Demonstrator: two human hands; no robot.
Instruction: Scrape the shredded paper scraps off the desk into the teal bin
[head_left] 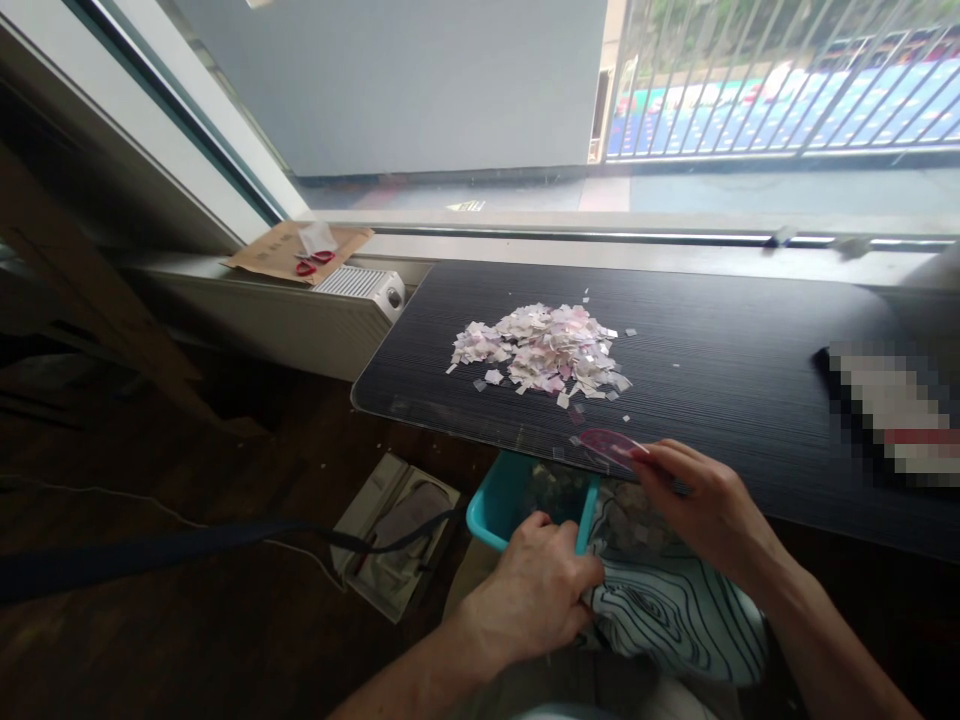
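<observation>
My left hand (544,575) is closed around the near rim of a turquoise plastic bin (495,505), right beside a pale fabric bag with wavy black lines (667,610); whether it also grips the cloth I cannot tell. Between the thumb and fingers of my right hand (694,490) is a thin, rounded piece of see-through pink plastic (607,445), at the table's near edge. Small scraps lie inside the bin and in the mouth of the bag. Beyond my hands, a heap of small whitish and pinkish cut scraps (551,345) covers part of the dark table (720,330).
Red-handled scissors (315,260) lie on a brown paper envelope (262,250) by the radiator (364,290). On the floor to the left sits an open box (397,535) with things in it. A dark strap (225,550) crosses the lower left. A blurred-out object (900,410) rests on the table's right.
</observation>
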